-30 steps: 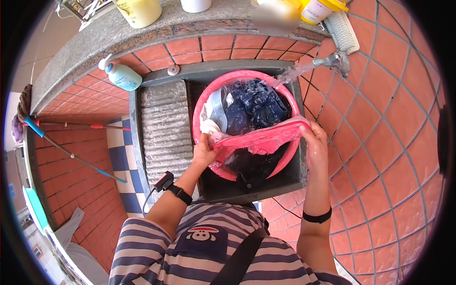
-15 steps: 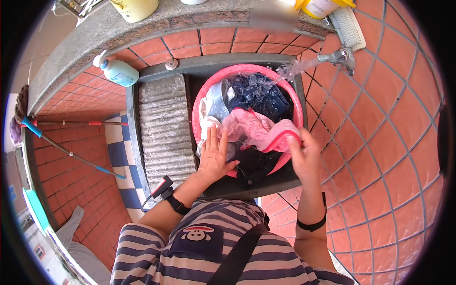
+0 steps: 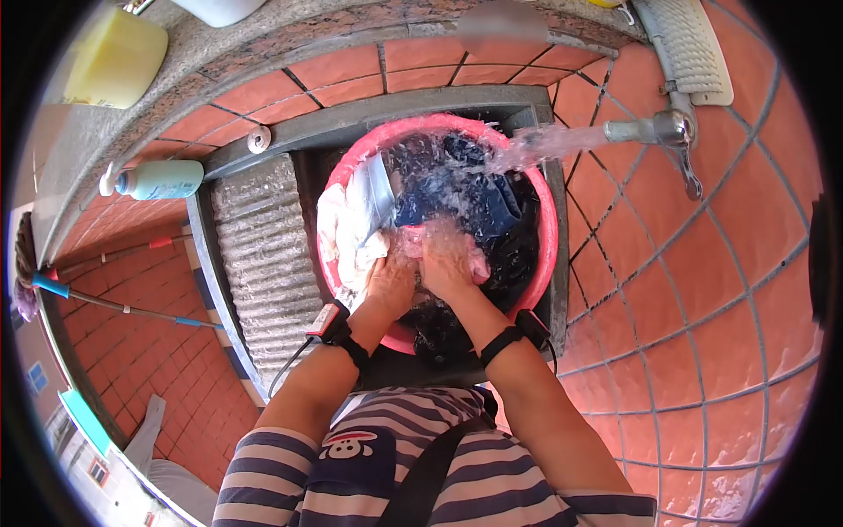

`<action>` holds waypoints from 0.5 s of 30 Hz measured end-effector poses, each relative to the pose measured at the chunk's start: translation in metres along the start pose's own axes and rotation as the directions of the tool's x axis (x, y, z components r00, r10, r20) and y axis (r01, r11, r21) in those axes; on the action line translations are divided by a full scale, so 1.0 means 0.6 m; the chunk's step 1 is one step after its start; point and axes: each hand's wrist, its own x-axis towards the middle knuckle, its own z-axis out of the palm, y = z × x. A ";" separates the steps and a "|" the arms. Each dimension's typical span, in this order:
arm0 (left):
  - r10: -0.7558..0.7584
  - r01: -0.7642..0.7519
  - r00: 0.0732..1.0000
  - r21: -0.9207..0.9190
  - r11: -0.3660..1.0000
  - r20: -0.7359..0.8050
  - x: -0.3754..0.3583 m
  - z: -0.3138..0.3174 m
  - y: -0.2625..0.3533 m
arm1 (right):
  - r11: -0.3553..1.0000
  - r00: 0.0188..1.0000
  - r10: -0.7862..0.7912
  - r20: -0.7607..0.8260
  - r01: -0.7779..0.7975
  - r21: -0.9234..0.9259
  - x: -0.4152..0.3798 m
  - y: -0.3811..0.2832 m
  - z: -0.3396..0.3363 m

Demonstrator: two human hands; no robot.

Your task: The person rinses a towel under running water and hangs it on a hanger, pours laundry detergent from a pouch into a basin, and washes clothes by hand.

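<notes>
Inside the pink basin [image 3: 550,263], both my hands are down among wet clothes and splashing water. My right hand [image 3: 446,263] is closed on a pink garment [image 3: 479,266], which is mostly under water and shows at either side of it. Close beside it on the left, my left hand [image 3: 391,283] presses into the wash; water and splashes hide its fingers. Light blue cloth [image 3: 376,189] and white cloth [image 3: 338,224] lie along the basin's left side. Dark blue clothing [image 3: 487,206] floats beyond my hands, with black cloth [image 3: 439,332] nearer to me.
A running tap [image 3: 654,130] pours water into the basin from the right. Left of the basin is a ridged washboard slab [image 3: 268,250], part of the sink [image 3: 219,303]. A pump bottle [image 3: 162,180] stands at the left rim. Mop handles [image 3: 123,307] lean farther left.
My right hand has moved left and down into the water with the pink garment, which was spread above the wash. My left hand has sunk in beside it. The view has shifted.
</notes>
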 end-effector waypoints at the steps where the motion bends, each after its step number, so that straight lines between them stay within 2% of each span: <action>1: -0.003 0.003 1.000 0.004 1.000 0.000 0.008 0.007 -0.004 | 1.000 1.000 -0.009 -0.007 0.009 -0.008 0.002 0.003 0.003; 3: 0.033 -0.031 0.997 0.029 0.999 -0.070 0.014 0.019 -0.008 | 1.000 1.000 -0.019 -0.025 0.019 -0.011 0.009 0.008 0.017; 4: 0.031 -0.028 0.997 0.040 0.999 -0.075 0.012 0.016 -0.007 | 0.999 0.980 -0.046 -0.192 0.049 0.008 0.013 0.011 0.029; 5: 0.043 -0.026 0.973 0.077 0.997 -0.226 0.008 0.014 -0.002 | 0.997 0.932 -0.068 -0.356 0.081 0.020 0.015 0.014 0.040; 6: 0.062 -0.019 0.925 0.116 0.993 -0.375 0.001 0.007 0.003 | 0.996 0.926 -0.068 -0.372 0.081 0.021 0.016 0.015 0.040; 7: 0.068 -0.019 0.921 0.130 0.991 -0.384 0.002 0.008 0.002 | 0.994 0.924 -0.095 -0.370 0.106 0.010 0.014 0.018 0.038; 9: -0.021 0.042 0.982 0.107 0.993 -0.189 0.009 0.003 0.002 | 0.992 0.916 -0.119 -0.384 0.127 -0.004 0.005 0.021 0.024; 10: -0.017 0.041 0.980 0.119 0.992 -0.200 -0.003 -0.014 0.003 | 0.980 0.920 -0.189 -0.345 0.199 -0.008 0.002 0.021 0.008; 11: 0.075 -0.088 0.981 -0.071 0.994 -0.178 -0.017 -0.036 -0.005 | 0.963 0.915 -0.258 -0.310 0.269 -0.009 0.001 0.020 -0.010; 12: 0.174 -0.214 0.970 -0.252 0.944 -0.169 -0.031 -0.058 -0.017 | 0.965 0.908 -0.250 -0.336 0.262 -0.010 -0.004 0.017 -0.034; 13: 0.135 -0.209 0.976 -0.549 0.809 -0.172 -0.023 -0.055 -0.045 | 0.955 0.966 -0.110 -0.233 0.168 0.243 -0.012 0.014 -0.063; 14: 0.146 -0.222 0.973 -0.527 0.820 -0.181 -0.024 -0.039 -0.063 | 0.881 0.995 -0.001 -0.096 0.046 0.471 -0.024 0.010 -0.088; 15: 0.056 -0.124 0.992 -0.955 0.271 -0.113 -0.041 -0.040 -0.063 | 0.770 0.883 0.013 -0.470 0.291 0.568 -0.053 0.001 -0.093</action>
